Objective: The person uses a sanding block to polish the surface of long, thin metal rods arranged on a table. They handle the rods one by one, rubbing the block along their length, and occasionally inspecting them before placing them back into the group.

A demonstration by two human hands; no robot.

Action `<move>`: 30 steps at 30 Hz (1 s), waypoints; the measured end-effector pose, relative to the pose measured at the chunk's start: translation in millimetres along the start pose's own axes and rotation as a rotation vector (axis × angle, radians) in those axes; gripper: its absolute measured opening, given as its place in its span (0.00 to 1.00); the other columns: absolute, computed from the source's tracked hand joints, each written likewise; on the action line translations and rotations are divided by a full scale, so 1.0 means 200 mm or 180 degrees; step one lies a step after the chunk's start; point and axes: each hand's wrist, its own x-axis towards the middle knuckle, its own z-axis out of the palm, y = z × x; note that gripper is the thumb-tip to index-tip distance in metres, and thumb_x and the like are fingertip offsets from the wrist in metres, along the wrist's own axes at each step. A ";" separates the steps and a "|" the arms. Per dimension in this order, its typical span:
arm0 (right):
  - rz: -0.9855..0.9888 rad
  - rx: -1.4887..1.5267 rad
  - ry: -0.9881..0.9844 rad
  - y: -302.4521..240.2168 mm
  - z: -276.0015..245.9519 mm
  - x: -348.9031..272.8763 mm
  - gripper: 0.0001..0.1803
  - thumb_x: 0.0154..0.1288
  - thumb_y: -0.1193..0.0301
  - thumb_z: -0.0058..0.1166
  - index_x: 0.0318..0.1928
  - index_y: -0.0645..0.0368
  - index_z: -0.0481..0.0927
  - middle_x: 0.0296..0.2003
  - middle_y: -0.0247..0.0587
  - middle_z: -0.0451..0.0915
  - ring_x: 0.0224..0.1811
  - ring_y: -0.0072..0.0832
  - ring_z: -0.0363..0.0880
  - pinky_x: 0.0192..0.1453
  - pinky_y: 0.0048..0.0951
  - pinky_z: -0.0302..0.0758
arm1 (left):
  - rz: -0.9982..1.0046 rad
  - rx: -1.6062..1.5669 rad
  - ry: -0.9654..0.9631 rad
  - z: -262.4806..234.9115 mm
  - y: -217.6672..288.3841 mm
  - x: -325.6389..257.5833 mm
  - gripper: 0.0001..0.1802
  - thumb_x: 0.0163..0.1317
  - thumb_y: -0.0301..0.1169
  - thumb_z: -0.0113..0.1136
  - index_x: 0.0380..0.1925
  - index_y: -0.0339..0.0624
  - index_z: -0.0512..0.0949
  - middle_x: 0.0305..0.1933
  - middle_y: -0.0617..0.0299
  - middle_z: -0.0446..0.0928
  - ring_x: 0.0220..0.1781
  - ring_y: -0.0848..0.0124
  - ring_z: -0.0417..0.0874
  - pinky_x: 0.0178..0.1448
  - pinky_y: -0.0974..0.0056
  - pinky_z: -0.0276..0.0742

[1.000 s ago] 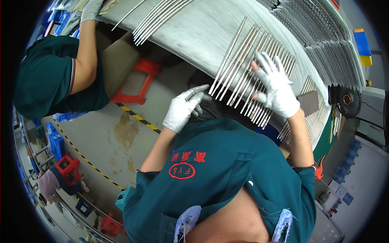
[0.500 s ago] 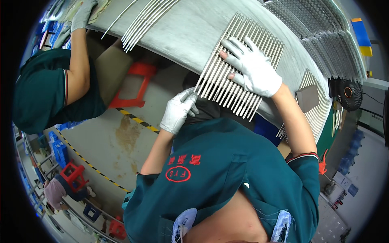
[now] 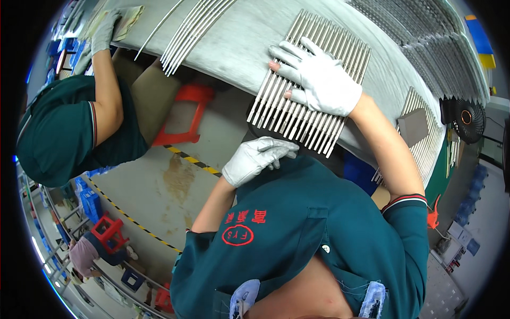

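Observation:
A row of slim metal rods (image 3: pixel 357 56) lies side by side on the pale table, their near ends sticking out past its edge. My right hand (image 3: pixel 325 80), in a white glove with bare thumb and fingertip showing, rests flat across the rods with its fingers spread. In front of the rods' near ends, apart from them, is my left hand (image 3: pixel 258 160), also gloved. Its fingers are stretched to the right, loosely bent, and no object shows in them.
More rods (image 3: pixel 194 32) lie toward the far left, overhanging the edge. A grey block (image 3: pixel 413 127) sits on another rod row at right, near a black fan (image 3: pixel 467 118). Stacked metal parts (image 3: pixel 446 64) stand behind. A co-worker (image 3: pixel 79 122) works at left, beside a red stool (image 3: pixel 186 119).
My left hand has left the left corner of the rod row and moved right and nearer to me. My right hand has slid slightly left over the rods, still flat.

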 end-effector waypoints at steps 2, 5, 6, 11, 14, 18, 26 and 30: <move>0.0032 0.0012 -0.0102 -0.01 -0.04 -0.06 0.35 0.73 0.47 0.44 0.70 0.56 0.69 0.73 0.49 0.65 0.77 0.44 0.58 0.81 0.53 0.49 | 0.0038 -0.0098 -0.0002 0.03 -0.02 0.03 0.15 0.74 0.32 0.54 0.52 0.35 0.83 0.46 0.56 0.87 0.33 0.79 0.79 0.39 0.73 0.76; 0.0077 0.0078 -0.0205 0.01 -0.05 -0.17 0.35 0.73 0.48 0.45 0.71 0.56 0.68 0.74 0.49 0.63 0.77 0.45 0.59 0.81 0.53 0.48 | -0.0067 -0.0156 -0.0127 0.07 -0.09 0.08 0.16 0.74 0.37 0.56 0.54 0.41 0.84 0.45 0.64 0.87 0.32 0.82 0.77 0.39 0.75 0.75; 0.0072 0.0087 -0.0231 0.01 -0.06 -0.19 0.34 0.72 0.48 0.45 0.71 0.56 0.68 0.74 0.49 0.63 0.77 0.45 0.59 0.81 0.53 0.48 | -0.0069 -0.0240 -0.0128 0.10 -0.11 0.09 0.16 0.74 0.37 0.56 0.54 0.42 0.83 0.45 0.65 0.87 0.33 0.83 0.77 0.39 0.75 0.75; 0.0130 0.0068 -0.0323 0.00 -0.09 -0.25 0.34 0.72 0.49 0.46 0.70 0.56 0.70 0.75 0.48 0.61 0.78 0.44 0.58 0.81 0.54 0.48 | -0.0057 -0.0190 -0.0086 0.10 -0.08 0.07 0.16 0.74 0.35 0.55 0.52 0.37 0.83 0.44 0.59 0.87 0.33 0.80 0.79 0.39 0.74 0.76; 0.0165 0.0050 -0.0288 -0.01 -0.08 -0.23 0.33 0.72 0.49 0.46 0.70 0.56 0.70 0.74 0.48 0.62 0.77 0.44 0.58 0.81 0.54 0.48 | 0.0128 -0.0007 0.0144 0.01 -0.06 0.03 0.15 0.73 0.32 0.54 0.48 0.34 0.84 0.41 0.56 0.87 0.31 0.78 0.81 0.37 0.73 0.77; 0.0058 0.0027 -0.0111 0.00 -0.04 -0.14 0.33 0.72 0.49 0.45 0.69 0.56 0.70 0.73 0.47 0.64 0.77 0.43 0.58 0.81 0.53 0.50 | 0.0302 0.0152 0.0564 -0.08 -0.02 0.00 0.15 0.72 0.31 0.52 0.43 0.32 0.85 0.38 0.56 0.87 0.29 0.77 0.81 0.35 0.72 0.77; -0.0052 -0.0041 0.0035 0.00 0.04 0.05 0.33 0.74 0.48 0.42 0.71 0.52 0.69 0.74 0.45 0.64 0.79 0.38 0.55 0.82 0.50 0.47 | 0.0358 -0.0181 0.0895 -0.09 -0.03 0.01 0.16 0.72 0.33 0.53 0.41 0.30 0.83 0.34 0.53 0.86 0.28 0.75 0.81 0.35 0.71 0.76; -0.0064 -0.0071 0.0102 0.00 0.05 0.05 0.33 0.74 0.48 0.42 0.71 0.52 0.69 0.74 0.44 0.64 0.79 0.38 0.55 0.82 0.49 0.47 | 0.0335 -0.0115 0.0941 -0.11 -0.04 -0.01 0.16 0.73 0.33 0.53 0.42 0.29 0.83 0.34 0.53 0.86 0.28 0.75 0.81 0.35 0.71 0.76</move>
